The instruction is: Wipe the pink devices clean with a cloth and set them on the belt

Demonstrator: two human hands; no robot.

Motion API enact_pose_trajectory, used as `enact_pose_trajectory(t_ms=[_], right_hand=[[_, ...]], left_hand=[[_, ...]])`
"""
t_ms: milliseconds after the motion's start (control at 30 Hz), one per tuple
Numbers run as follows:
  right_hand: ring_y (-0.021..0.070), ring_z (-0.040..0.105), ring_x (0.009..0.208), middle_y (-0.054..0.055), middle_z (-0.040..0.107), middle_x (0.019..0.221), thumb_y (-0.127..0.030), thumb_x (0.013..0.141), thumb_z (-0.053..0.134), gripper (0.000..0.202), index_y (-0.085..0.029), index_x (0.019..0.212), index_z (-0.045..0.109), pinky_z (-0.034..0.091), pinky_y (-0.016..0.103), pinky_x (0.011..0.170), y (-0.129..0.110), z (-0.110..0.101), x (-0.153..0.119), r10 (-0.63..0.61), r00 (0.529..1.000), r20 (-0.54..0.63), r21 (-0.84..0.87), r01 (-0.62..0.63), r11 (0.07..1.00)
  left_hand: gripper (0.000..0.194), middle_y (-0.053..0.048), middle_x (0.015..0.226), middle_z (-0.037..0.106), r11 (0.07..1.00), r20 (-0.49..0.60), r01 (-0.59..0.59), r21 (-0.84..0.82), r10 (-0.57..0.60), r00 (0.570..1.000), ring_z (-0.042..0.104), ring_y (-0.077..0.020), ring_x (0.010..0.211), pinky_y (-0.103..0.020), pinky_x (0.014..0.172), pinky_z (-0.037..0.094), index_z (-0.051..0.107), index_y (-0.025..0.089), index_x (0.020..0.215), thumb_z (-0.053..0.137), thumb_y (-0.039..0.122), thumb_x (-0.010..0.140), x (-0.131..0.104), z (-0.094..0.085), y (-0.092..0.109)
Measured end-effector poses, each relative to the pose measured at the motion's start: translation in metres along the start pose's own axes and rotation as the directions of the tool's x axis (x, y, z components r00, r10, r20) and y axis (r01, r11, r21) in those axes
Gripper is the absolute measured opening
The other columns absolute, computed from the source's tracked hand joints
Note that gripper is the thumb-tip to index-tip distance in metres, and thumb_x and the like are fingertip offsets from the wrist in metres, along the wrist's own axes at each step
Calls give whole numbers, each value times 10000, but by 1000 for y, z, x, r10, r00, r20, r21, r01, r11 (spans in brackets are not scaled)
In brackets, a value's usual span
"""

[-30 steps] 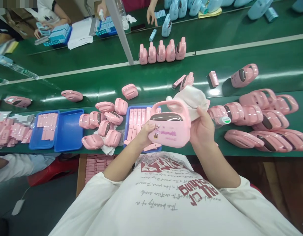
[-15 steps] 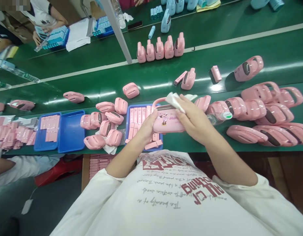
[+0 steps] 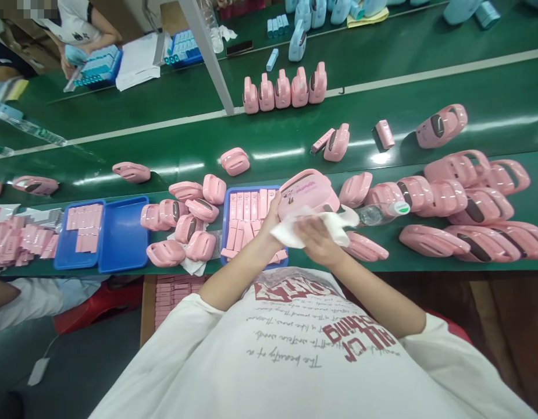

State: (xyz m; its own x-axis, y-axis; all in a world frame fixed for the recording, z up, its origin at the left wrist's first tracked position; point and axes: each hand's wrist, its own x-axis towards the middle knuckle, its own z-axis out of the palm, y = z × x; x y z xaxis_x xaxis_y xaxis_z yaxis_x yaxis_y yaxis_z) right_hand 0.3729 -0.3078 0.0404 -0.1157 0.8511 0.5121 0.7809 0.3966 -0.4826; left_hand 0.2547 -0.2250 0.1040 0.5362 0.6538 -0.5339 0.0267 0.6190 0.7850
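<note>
My left hand (image 3: pixel 271 223) is closed around the left end of a pink rounded plastic case (image 3: pixel 307 192), tilted so its flat printed face shows. That face carries a small cartoon figure and purple lettering. Below the case my right hand (image 3: pixel 320 241) grips a white cloth (image 3: pixel 287 231), which spreads out on both sides of the fingers and overlaps the case's lower edge. Beneath my left forearm, a blue tray (image 3: pixel 227 224) holds rows of small pink blocks. Another pink case (image 3: pixel 365 247) lies just right of my right hand.
Pink handled cases (image 3: pixel 434 240) crowd the right, beside a clear bottle (image 3: pixel 373 214). More pink cases (image 3: pixel 166 254) pile up left of the tray, near another blue tray (image 3: pixel 124 233). A metal post (image 3: pixel 207 58) rises ahead. Across the bench a person (image 3: pixel 83 29) sits by blue parts.
The pink case has turned, its printed face now tipped upward. My right hand with the cloth has moved from its upper right side down to its lower edge.
</note>
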Motion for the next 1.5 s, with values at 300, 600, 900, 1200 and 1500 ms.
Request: enact_pose_trajectory(t_ms=[300, 600, 900, 1200, 1500], right_hand=[[203, 615, 748, 50, 638, 753, -623, 840, 419, 516, -166, 862, 658, 521, 346, 678, 40, -22, 19, 844, 536, 5, 595, -680, 428], [194, 570, 805, 32, 632, 828, -401, 602, 636, 336, -163, 839, 623, 472, 340, 762, 93, 8, 19, 840, 528, 127, 499, -765, 406], [280, 460, 1011, 130, 545, 949, -455, 591, 631, 396, -166, 825, 494, 344, 475, 963, 118, 69, 32, 891, 441, -104, 381, -810, 445], [213, 510, 806, 71, 545, 800, -592, 654, 519, 448, -164, 785, 492, 422, 445, 841, 110, 46, 2, 913, 391, -114, 527, -756, 389], [183, 583, 847, 73, 615, 914, -525, 709, 577, 424, -143, 894, 579, 482, 342, 781, 57, -8, 8, 903, 371, -217, 699, -586, 409]], left_hand=[[700, -108, 1043, 666, 1000, 69, -21, -11, 22, 997, 642, -214, 886, -287, 678, 526, 541, 167, 1174, 646, 639, 668, 28, -22, -39], [471, -120, 1305, 539, 638, 63, -149, 755, 156, 986, 536, -210, 1154, -292, 944, 432, 494, 169, 1286, 535, 381, 867, 65, -57, -45], [557, -258, 1235, 541, 419, -366, 285, 862, 126, 922, 562, -330, 1118, -359, 884, 452, 477, 42, 1237, 646, 218, 737, 94, -114, -47], [393, -171, 1229, 580, 330, -220, 152, 932, 178, 959, 582, -231, 1094, -279, 849, 458, 441, 84, 1250, 420, 221, 881, 73, -112, -28], [300, -187, 1010, 655, -44, 136, -139, 989, -65, 989, 649, -295, 931, -379, 746, 503, 648, 96, 1001, 476, 27, 766, 20, -6, -46]])
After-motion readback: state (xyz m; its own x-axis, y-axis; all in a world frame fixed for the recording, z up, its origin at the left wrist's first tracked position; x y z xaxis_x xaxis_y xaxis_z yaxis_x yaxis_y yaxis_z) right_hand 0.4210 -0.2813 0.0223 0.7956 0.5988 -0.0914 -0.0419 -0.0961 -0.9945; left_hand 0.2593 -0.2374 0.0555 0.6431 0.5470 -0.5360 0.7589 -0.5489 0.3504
